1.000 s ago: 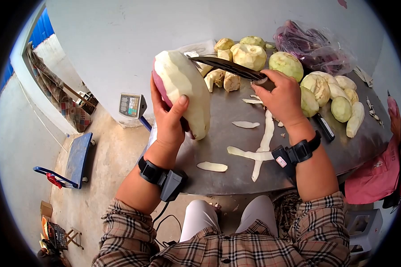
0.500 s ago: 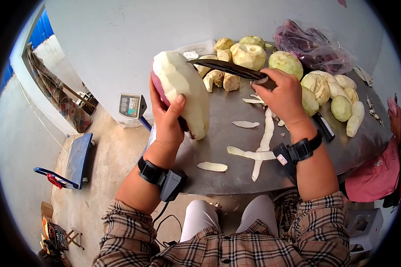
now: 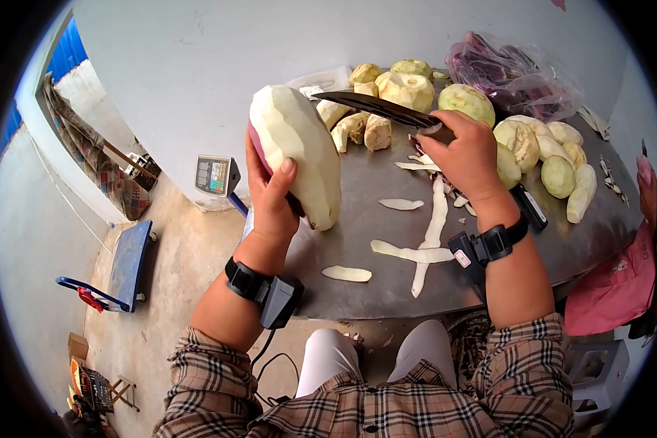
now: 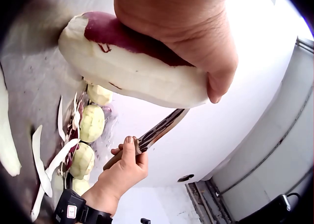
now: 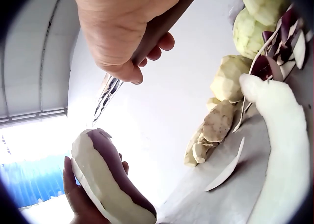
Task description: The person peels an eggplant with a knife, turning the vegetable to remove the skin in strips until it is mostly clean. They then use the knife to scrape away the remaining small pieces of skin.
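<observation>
A large, mostly peeled vegetable [image 3: 297, 150] with a strip of purple skin is gripped upright by my left hand [image 3: 271, 193], thumb across its pale side. My right hand [image 3: 463, 157] holds a dark blade [image 3: 376, 106] by its handle, and the blade's tip is near the top of the vegetable. In the left wrist view the purple skin [image 4: 115, 32] lies under my palm. The right wrist view shows the blade [image 5: 107, 94] just above the vegetable's end [image 5: 93, 150]; whether they touch I cannot tell.
Peel strips [image 3: 416, 253] lie on the metal table [image 3: 336, 296]. Peeled vegetables [image 3: 558, 178] and a plastic bag of purple ones [image 3: 515, 80] stand at the back and right, beside a black-handled tool [image 3: 531, 208]. A scale display [image 3: 213, 175] and a blue cart [image 3: 130, 255] are at left.
The vegetable has turned slightly in my left hand, showing less purple skin in the head view. The blade has shifted a little, and more peel lies below my right hand.
</observation>
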Tool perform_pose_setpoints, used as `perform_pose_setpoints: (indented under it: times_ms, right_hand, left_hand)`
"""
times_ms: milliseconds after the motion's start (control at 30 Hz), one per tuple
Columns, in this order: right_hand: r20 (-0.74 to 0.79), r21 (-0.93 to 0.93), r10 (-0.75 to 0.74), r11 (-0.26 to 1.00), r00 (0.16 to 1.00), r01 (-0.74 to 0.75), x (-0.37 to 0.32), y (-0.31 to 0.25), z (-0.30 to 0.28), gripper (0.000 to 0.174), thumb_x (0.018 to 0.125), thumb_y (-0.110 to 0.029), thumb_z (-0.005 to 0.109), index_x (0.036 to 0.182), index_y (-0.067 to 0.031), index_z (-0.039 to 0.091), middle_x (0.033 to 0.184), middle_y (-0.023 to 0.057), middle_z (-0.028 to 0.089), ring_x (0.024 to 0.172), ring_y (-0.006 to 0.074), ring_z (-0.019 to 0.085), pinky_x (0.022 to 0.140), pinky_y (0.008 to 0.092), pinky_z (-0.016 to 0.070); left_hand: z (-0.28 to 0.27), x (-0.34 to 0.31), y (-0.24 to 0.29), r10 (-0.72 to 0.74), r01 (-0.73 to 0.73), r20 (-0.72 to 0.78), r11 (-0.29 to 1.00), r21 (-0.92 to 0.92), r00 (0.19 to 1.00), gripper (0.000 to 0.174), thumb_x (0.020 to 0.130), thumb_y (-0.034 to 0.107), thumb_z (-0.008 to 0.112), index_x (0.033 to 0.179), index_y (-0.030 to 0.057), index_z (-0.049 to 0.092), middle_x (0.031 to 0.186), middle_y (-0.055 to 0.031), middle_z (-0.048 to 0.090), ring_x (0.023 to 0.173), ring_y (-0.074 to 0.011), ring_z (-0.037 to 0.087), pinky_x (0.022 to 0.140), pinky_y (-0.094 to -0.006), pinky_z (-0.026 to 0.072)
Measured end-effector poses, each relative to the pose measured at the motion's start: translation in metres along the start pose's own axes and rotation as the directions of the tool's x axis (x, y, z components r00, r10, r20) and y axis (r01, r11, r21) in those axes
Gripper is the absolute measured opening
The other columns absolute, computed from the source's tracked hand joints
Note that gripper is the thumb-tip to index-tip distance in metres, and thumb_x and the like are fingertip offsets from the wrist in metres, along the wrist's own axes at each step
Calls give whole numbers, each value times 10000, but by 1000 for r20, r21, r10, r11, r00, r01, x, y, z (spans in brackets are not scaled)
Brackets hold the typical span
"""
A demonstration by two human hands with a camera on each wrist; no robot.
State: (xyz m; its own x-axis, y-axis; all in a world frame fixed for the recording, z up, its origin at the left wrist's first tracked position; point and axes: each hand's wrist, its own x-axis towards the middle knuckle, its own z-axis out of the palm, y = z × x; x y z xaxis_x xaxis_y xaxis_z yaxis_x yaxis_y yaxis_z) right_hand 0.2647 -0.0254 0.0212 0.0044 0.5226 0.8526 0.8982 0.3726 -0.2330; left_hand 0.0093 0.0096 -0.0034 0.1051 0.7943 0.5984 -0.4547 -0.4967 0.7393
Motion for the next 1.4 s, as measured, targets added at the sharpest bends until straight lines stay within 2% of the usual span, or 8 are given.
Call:
perform_pose_setpoints:
  times_ms: [367,667,767,867,967,1100,1233,1400]
  right_hand:
    - [47,-161,-55,985,997,62,0,4,-4,254,670,-214,700,876,-70,666,761,53,643,690,248,613,657,353,451]
    - [77,107,151,981,985,-159,1,-4,-5,251,710,-208,694,882,-29,653,763,134,652,705,309,623,648,381,491]
    - [181,230,173,950,968,-213,0,-5,-4,263,741,-147,706,925,25,632,736,123,646,636,173,582,630,293,476]
    - [240,360,138,906,961,-221,0,-4,0,292,751,-232,699,925,-11,623,757,157,648,685,307,621,634,358,484]
    - [368,495,87,824,926,-274,-2,-15,-2,340,764,-255,705,970,-6,601,767,160,648,689,299,617,640,354,477]
    - [465,382,43,891,884,-244,-6,-25,-5,400,734,-261,731,994,0,574,811,174,639,743,297,609,660,356,467]
    - [555,246,-7,956,832,-157,-7,-32,-5,379,669,-229,761,884,-1,549,763,161,610,736,297,581,662,375,455]
    - [560,414,-120,898,819,-151,-7,-41,-8,311,724,-199,739,869,4,554,747,128,594,654,249,537,616,330,444]
  left_hand:
    - [-3,-1,1,-62,62,-17,998,-18,998,723,767,386,574,1372,118,282,1214,-123,501,1088,-273,523,904,-422,460]
    - [-5,-2,1,-154,153,-3,983,-97,988,657,775,448,542,1310,99,389,1180,-117,537,1059,-284,540,907,-413,458]
    - [-8,-2,2,-253,260,61,942,-211,965,654,784,490,510,1286,77,435,1159,-132,565,1045,-306,555,908,-422,461]
    - [-8,-1,4,-347,366,121,846,-387,930,672,792,521,476,1286,66,453,1167,-147,572,1053,-332,561,903,-437,467]
    - [-12,3,-3,-458,446,105,747,-493,883,691,797,538,455,1307,72,446,1181,-153,567,1067,-352,562,894,-477,470]
    - [-12,6,-18,-526,486,136,615,-621,840,643,800,513,428,1265,74,489,1139,-158,589,980,-380,575,848,-527,471]
    - [-10,6,-12,-532,474,88,652,-592,842,629,864,505,346,1345,103,406,1300,-141,492,1149,-339,495,958,-491,411]
    - [-12,7,-14,-565,441,13,629,-640,825,553,950,430,258,1355,76,382,1338,-153,457,1198,-340,465,1009,-480,379]
